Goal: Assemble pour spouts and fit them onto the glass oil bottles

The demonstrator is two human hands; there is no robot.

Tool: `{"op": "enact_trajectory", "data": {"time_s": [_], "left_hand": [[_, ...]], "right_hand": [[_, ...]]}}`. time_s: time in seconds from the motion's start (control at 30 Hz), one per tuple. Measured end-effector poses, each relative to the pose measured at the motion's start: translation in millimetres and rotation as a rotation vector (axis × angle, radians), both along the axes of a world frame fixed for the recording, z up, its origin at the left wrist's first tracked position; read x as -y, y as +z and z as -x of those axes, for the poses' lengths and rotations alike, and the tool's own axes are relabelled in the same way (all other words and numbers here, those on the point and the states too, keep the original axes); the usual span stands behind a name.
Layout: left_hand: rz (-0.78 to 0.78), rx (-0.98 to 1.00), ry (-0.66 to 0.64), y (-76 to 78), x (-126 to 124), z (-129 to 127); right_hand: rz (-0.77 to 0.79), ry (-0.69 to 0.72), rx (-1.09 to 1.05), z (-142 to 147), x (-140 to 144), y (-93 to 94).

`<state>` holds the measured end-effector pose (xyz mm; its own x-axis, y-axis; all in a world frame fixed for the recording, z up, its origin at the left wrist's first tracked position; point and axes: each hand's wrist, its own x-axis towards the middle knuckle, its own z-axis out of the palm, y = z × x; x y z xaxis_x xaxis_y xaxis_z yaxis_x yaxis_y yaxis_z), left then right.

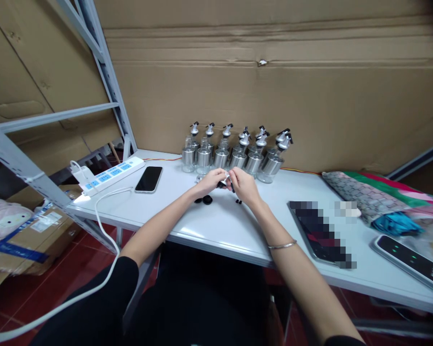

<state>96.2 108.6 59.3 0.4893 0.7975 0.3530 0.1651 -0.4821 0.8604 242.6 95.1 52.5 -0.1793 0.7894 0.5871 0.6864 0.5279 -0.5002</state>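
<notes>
My left hand [212, 180] and my right hand [244, 185] meet over the table, fingers closed around a small black-and-silver pourer top [223, 183]. My fingers cover most of it. Just beyond them stand two rows of glass oil bottles with steel sleeves. Several carry a silver pourer top with a black lever, like the front bottle [238, 158]. At the front left, a bottle [188, 156] shows a bare glass neck, as do its two neighbours. Below my left hand lies a round black cap [207, 200], and small black pieces [238, 202] lie under my right.
To the left are a phone [149, 179] and a white power strip [111, 175] with a trailing cable. On the right lie a tablet-like device [319, 233], partly blurred, a patterned cloth bag [357, 192] and a device with green lights [411, 259]. Cardboard [274, 96] walls the back.
</notes>
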Motion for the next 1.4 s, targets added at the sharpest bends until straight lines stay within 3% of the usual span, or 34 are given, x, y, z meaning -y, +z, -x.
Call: {"op": "enact_trajectory", "data": {"time_s": [0.1, 0.27, 0.63, 0.97, 1.4], "left_hand": [[-0.037, 0.016, 0.023, -0.5, 3.5, -1.4], [-0.226, 0.008, 0.127, 2.4, 11.0, 1.3], [-0.492, -0.116, 0.187, -3.4, 8.1, 9.2], [-0.551, -0.110, 0.245, -7.1, 1.5, 9.5], [-0.561, -0.168, 0.193, -4.4, 5.2, 11.3]], "right_hand": [[-0.032, -0.051, 0.030, 0.6, -1.0, -0.1], [-0.084, -0.102, 0.008, 2.9, -1.4, 1.3], [-0.085, 0.051, -0.100, -3.8, 5.9, 10.2], [-0.047, 0.102, -0.129, 1.5, 6.4, 8.0], [0.035, 0.100, -0.149, 1.0, 10.2, 13.2]]}}
